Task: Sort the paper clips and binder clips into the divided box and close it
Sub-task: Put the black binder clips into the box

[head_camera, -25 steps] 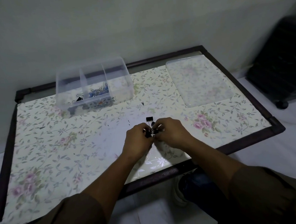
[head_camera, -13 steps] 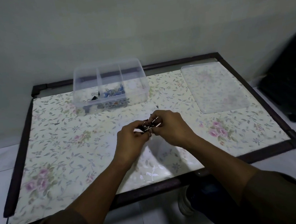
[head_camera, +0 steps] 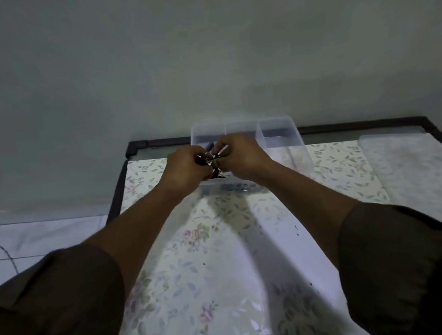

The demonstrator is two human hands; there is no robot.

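Over the floral-patterned tabletop [head_camera: 217, 249], the left hand [head_camera: 187, 168] and right hand [head_camera: 243, 156] pinch a cluster of small black binder clips [head_camera: 212, 158] above the clear plastic divided box [head_camera: 279, 136]. Delivery is underway; next probably comes releasing them into the left compartment.

Single head cam, wide-angle, worn by person, facing fwd and slightly down along both forearms. Upper half of view is plain grey wall [head_camera: 203, 60]; floral-covered dark-framed table [head_camera: 226, 276] runs from near edge to wall. Clear plastic divided box [head_camera: 279, 134] sits mid-frame, far end. No 2nd view, so no overlap.
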